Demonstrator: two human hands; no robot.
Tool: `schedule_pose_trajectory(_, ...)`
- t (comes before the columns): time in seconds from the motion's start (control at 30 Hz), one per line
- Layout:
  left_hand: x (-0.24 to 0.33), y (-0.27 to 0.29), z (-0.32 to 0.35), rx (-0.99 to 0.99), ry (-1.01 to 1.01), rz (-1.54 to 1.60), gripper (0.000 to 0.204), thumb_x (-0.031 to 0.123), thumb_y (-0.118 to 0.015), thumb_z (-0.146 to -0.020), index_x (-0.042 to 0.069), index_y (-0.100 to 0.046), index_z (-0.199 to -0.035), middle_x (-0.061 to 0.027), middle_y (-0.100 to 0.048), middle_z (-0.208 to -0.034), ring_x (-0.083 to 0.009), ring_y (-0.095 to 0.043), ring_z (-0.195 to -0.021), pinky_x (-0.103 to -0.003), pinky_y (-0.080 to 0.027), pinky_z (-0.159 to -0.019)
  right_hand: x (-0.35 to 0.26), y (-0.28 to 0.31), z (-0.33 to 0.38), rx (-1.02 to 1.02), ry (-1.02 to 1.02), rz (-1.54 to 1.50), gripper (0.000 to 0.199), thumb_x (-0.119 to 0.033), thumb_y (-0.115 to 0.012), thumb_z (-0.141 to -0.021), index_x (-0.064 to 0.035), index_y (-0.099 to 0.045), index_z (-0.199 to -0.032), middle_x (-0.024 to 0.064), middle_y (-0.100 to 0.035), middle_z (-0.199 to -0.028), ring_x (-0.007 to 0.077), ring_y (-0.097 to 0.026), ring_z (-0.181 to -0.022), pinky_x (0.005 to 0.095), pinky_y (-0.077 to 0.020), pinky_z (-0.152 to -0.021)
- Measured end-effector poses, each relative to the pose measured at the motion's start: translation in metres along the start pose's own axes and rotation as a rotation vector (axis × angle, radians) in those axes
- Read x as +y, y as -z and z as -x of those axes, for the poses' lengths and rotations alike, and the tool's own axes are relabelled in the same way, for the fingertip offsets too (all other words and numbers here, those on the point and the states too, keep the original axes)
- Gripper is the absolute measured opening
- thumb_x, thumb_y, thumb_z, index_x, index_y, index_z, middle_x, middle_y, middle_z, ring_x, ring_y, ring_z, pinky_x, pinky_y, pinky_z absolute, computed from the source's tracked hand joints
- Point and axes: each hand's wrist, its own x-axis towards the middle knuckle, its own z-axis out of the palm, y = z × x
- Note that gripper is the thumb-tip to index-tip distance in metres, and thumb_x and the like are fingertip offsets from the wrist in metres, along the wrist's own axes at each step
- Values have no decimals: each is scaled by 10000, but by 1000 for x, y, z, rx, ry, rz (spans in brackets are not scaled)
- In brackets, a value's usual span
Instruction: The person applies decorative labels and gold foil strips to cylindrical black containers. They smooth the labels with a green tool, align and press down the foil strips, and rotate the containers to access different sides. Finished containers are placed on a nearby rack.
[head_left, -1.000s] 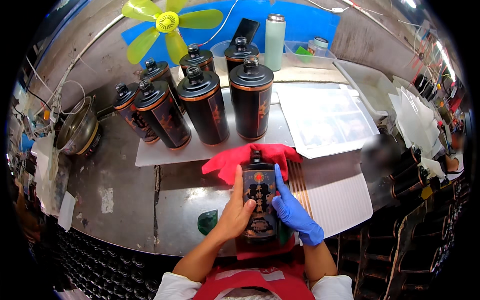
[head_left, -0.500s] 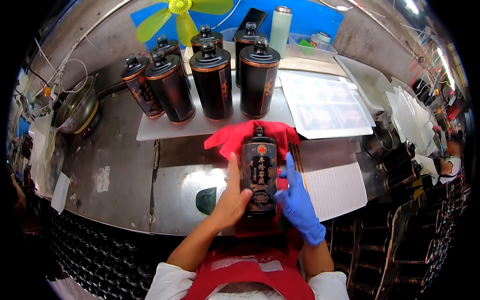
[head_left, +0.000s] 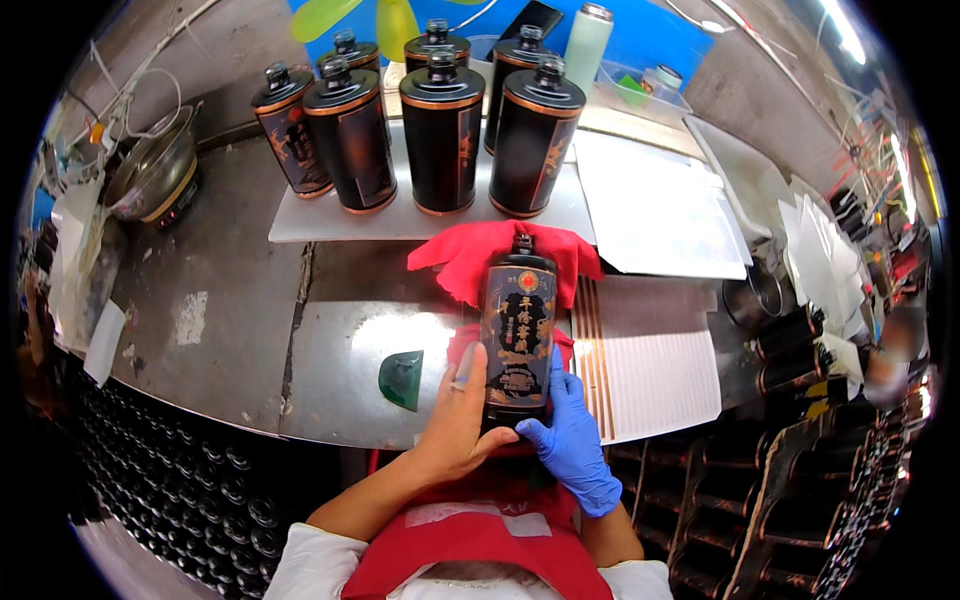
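- A dark bottle (head_left: 522,330) is held between two hands over the middle of the worktop's (head_left: 225,330) near edge, label up, neck pointing to the far side.
- The bare left hand (head_left: 455,425) lays its fingers close together along the bottle's left side, thumb stretched toward the base.
- The gloved right hand (head_left: 573,440) presses its fingers, bunched together, to the right side, thumb at the base.
- A red cloth (head_left: 455,258) lies behind and under the neck, partly hidden by the bottle; whether the two press together cannot be told.
- Beyond the cloth, seven more bottles (head_left: 440,145) crowd a pale board (head_left: 325,225), the front ones blocking those behind.
- A green piece (head_left: 401,380) sits left of the hands, near the near edge.
- To the right, brown strips (head_left: 592,350) and a ribbed sheet (head_left: 660,355) reach that edge; white sheets (head_left: 650,220) lie beyond.
- A metal pan (head_left: 150,175) stands at the far left corner.
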Motion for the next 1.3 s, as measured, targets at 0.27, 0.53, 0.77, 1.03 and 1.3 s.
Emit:
schedule_pose_trajectory(0.27, -14, -9, 9, 101, 66, -97, 841, 128, -645, -771, -123, -124, -1382, -352, -274, -1364, -479, -266, -1282, -479, -209, -1065, 20, -7, 5, -2, -29, -124, 941, -584, -648, -731, -37, -285, -1405, 132, -550, -1026, 301, -584, -900, 368, -488, -754)
schedule_pose_trajectory(0.53, -21, -4, 10, 140, 35, -227, 763, 265, -681, -757, -126, -328, -1308, -401, -296, -1319, -520, -368, -1169, -489, -286, -1015, 98, 60, -19, 106, -674, -1298, 588, -468, -548, -864, 22, -477, -1180, 111, -601, -972, 200, -614, -815, 285, -528, -715)
schedule_pose_trajectory(0.77, -39, 38, 32, 283, 309, -427, 658, 282, -670, -777, -30, -422, -1301, -297, -398, -1302, -436, -382, -1134, -488, -291, -977, -6, 81, -31, 109, -152, -658, 524, 80, -663, -712, -7, -465, -1189, 119, -601, -1013, 194, -610, -917, 281, -500, -835)
schedule_pose_trajectory(1.03, -48, 52, 31, 185, 496, -461, 585, 229, -723, -731, 13, -455, -1205, -235, -494, -1130, -412, -443, -1031, -481, -344, -911, -71, 90, -157, 237, 516, 63, 235, -2, -670, -739, -53, -647, -967, 97, -653, -906, 232, -633, -807, 315, -507, -731)
schedule_pose_trajectory(1.3, -41, 63, 39, 508, 496, 222, 406, 45, -611, -818, 30, -455, -1192, -95, -565, -1000, -145, -532, -913, -274, -432, -819, -42, 40, -42, -127, 884, 100, 278, -70, -614, -731, -162, -667, -989, 20, -668, -938, 169, -636, -853, 289, -472, -714)
